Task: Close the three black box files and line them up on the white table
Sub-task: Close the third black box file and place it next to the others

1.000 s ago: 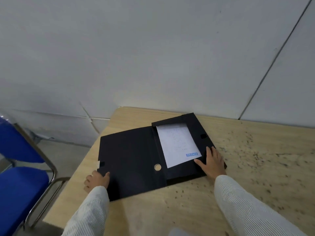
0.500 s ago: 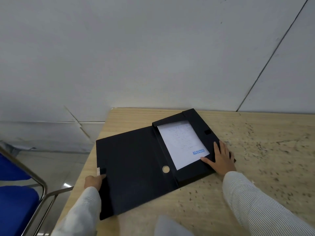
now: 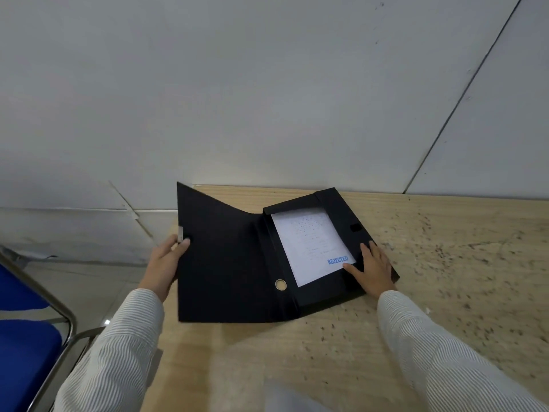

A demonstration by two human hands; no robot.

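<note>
One black box file (image 3: 237,263) in view, lying on the tan speckled tabletop (image 3: 445,263) close to its left end and near the wall (image 3: 267,84). The tray half sits flat with a white sheet (image 3: 309,245) stamped "REJECTED" inside. The lid (image 3: 219,257) is raised at an angle on its hinge, not yet folded over.

Left hand (image 3: 166,263): grip pinches the outer edge of the lid beside the small closure tab (image 3: 180,235), thumb on the inner face, fingers behind. Right hand (image 3: 372,267): fingers spread and pressed flat on the tray's right wall and near corner, holding it down.

My read on progress: I am at the first closing, roughly mid-swing. Nothing is shut. The other two files are not in view, and neither is any white table; this surface looks wood-toned. Left to do: seat this lid, close two more, carry and line up all three.

A blue chair (image 3: 23,337) stands off the left end.
</note>
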